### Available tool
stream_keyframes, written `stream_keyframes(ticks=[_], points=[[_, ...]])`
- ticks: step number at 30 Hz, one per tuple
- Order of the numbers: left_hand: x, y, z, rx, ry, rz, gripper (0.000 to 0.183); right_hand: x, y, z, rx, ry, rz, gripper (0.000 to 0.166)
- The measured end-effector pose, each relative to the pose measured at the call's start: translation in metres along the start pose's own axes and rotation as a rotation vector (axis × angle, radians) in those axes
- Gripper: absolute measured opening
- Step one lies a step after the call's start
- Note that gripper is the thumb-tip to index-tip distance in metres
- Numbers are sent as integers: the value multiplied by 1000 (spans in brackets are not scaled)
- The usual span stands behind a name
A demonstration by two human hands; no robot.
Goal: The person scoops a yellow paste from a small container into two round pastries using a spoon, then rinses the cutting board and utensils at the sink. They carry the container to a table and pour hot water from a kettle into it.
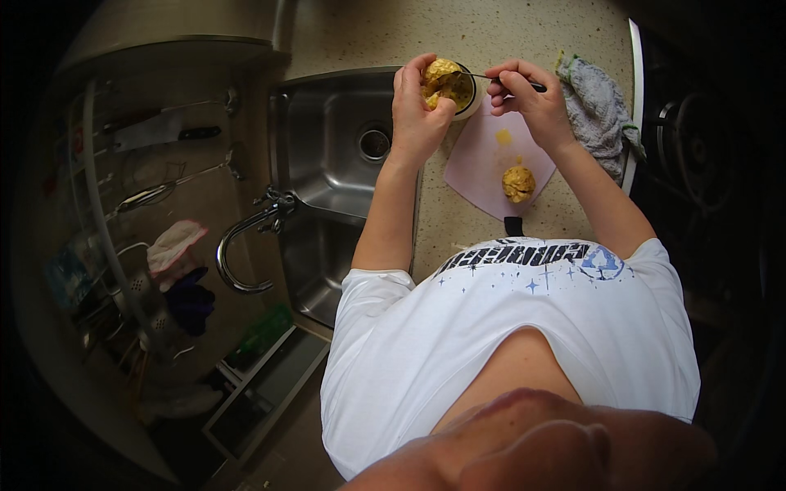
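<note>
My left hand (424, 113) holds a wrinkled yellow fruit shell (441, 70), seemingly passion fruit, over a round, dark-rimmed bowl (471, 105). Yellow pulp with dark specks lies in the bowl. The handle of a thin metal utensil (482, 76), probably a spoon, is in my right hand (522, 92); its tip reaches the shell. Below the hands, a pink cutting board (479, 159) bears another wrinkled yellow fruit (519, 184) and a wet yellow spot (503, 136).
Left of the speckled counter (368, 37) is a double steel sink (331, 141) with a curved faucet (227, 258). A grey cloth (592, 110) lies right of the board, beside the dark stove (694, 147). Utensils and a cleaver (147, 134) hang at far left.
</note>
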State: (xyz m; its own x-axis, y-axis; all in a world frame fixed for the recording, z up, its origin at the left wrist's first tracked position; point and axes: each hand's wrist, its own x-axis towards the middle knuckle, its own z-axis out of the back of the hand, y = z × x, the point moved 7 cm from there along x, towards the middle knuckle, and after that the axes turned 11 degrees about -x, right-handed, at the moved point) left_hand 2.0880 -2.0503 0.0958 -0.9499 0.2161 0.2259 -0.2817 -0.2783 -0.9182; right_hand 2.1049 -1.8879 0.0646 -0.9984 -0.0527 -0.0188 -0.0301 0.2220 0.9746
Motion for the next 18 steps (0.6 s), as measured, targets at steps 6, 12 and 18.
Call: stream_keyframes(ticks=[6,12,18], points=[[1,-10,1,72,-18,-52,52,2,5,4,-56,51,-46,20],[4,-7,6,43,10,-54,55,-2,26,-3,-310,180,194,17],[6,8,14,-233,113,88,60,-4,43,-4,-411,217,353,16]])
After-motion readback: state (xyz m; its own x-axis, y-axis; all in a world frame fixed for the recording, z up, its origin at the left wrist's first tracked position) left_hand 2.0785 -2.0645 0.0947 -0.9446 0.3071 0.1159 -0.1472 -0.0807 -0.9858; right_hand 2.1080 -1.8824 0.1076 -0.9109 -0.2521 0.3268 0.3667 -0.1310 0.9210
